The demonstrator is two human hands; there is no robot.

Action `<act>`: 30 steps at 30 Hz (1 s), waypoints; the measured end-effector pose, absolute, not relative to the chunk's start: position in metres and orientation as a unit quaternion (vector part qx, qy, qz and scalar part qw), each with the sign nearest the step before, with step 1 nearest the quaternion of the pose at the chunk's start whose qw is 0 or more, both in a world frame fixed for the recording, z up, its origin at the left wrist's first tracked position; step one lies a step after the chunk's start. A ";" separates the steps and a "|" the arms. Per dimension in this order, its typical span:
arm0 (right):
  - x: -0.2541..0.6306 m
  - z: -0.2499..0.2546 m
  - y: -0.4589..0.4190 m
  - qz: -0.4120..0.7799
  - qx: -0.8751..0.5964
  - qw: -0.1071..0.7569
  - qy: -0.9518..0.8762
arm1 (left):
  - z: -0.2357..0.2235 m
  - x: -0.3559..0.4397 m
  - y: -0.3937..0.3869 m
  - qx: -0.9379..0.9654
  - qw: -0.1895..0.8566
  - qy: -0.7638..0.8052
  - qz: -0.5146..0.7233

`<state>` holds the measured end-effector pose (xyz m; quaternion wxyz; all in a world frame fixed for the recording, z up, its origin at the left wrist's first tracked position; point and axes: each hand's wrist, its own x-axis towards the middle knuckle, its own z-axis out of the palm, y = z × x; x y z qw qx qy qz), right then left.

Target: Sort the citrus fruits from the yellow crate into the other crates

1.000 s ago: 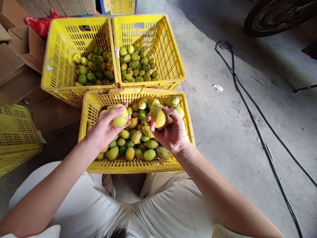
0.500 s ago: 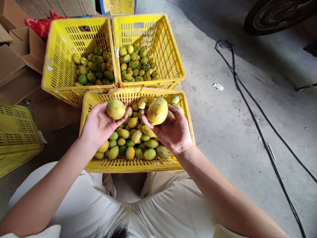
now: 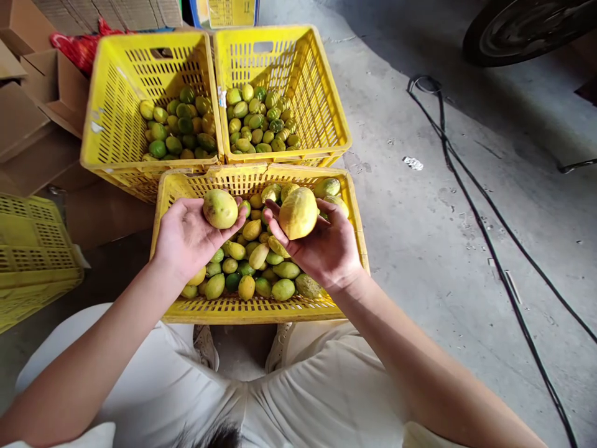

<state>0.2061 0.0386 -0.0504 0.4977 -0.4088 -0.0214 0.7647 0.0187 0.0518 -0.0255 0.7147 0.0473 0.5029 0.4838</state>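
Observation:
My left hand (image 3: 186, 233), palm up, holds a round yellow-green lemon (image 3: 220, 209) with dark spots on its skin. A bigger, paler yellow lemon (image 3: 298, 213) rests in the curled fingers of my right hand (image 3: 329, 246). Both hands are raised over the front yellow crate (image 3: 261, 314), which stands close before my knees. Many lemons (image 3: 258, 256), green to yellow, cover its bottom; my hands hide part of them.
Behind stand a left yellow crate (image 3: 107, 102) and a right yellow crate (image 3: 321, 93), both with greenish lemons. Cardboard boxes (image 3: 28, 118) and another yellow crate (image 3: 35, 255) lie left. On the right floor are a black cable (image 3: 471, 183) and a wheel (image 3: 508, 31).
Both lemons have turned in my hands, so dark spots now show on the left one. My hands have hardly moved, and the view has shifted slightly.

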 end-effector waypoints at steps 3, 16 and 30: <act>0.205 -0.052 0.037 0.776 -0.392 0.492 -0.039 | -0.029 0.021 0.050 0.070 0.710 0.516 0.474; 0.195 -0.054 0.030 0.808 -0.392 0.438 -0.040 | -0.025 0.024 0.047 0.042 0.701 0.548 0.455; 0.189 -0.045 0.033 0.768 -0.452 0.444 0.098 | -0.030 0.026 0.047 -0.030 0.652 0.622 0.433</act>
